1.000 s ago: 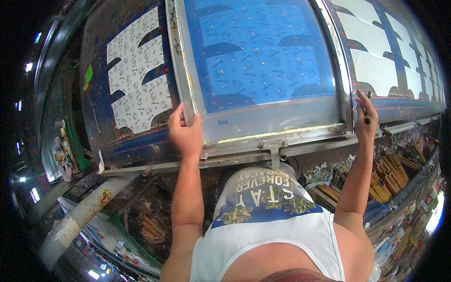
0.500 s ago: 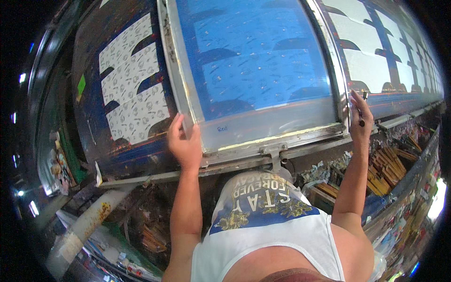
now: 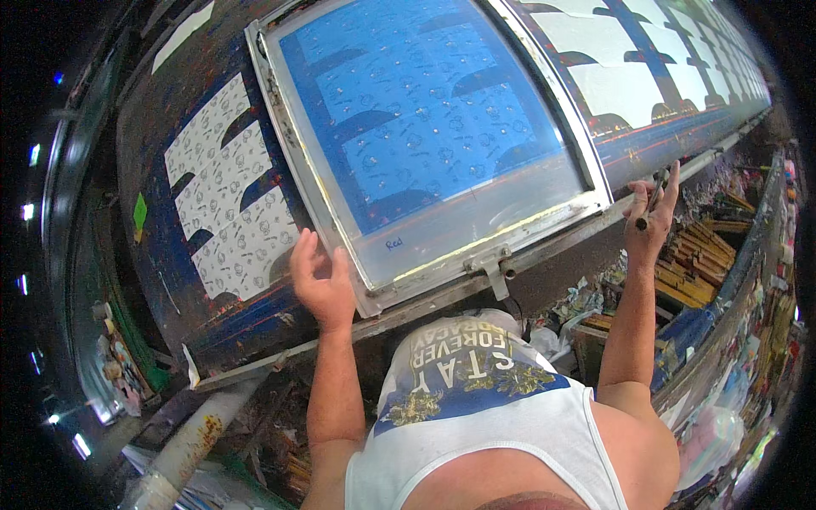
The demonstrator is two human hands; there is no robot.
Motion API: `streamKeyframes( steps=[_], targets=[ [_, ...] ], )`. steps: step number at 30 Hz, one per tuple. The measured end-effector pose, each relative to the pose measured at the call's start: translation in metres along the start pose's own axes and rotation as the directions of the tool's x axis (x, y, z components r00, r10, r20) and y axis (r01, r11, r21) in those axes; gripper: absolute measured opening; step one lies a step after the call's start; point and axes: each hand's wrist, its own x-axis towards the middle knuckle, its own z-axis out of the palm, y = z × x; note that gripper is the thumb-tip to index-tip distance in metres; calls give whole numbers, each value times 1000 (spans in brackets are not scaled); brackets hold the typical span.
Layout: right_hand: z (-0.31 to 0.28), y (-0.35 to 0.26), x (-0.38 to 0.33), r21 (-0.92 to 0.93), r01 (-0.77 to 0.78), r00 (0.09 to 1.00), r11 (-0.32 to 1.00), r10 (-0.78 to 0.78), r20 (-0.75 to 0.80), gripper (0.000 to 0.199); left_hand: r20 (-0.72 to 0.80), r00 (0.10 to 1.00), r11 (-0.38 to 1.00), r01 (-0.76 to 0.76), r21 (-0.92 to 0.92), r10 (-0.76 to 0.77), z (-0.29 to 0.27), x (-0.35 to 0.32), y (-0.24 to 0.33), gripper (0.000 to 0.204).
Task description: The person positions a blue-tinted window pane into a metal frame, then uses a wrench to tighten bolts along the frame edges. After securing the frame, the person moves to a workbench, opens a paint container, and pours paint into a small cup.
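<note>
L hand (image 3: pixel 319 285) on screen frame (image 3: pixel 297 191) corner | R hand (image 3: pixel 650 217) gripping dark tool (image 3: pixel 650 197)

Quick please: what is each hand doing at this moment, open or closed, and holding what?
Left hand: open, fingers on the corner of the screen frame.
Right hand: closed around a thin dark tool.
</note>
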Motion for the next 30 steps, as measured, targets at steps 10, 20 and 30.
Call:
streamKeyframes(
  steps=[10,20,30],
  targets=[
    [-52,-6,-82,-114,-35,994,993,23,-105,56,18,982,980,-189,-63,190,-7,16,-3,42],
    [-79,49,-94,110,-228,973,967,229,5,51,109,932,939,-343,-36,345,55,-10,82,35],
    [-93,132,-54,347,-297,935,890,196,296,47,328,778,843,-511,-167,536,223,-87,218,17]
  ],
)
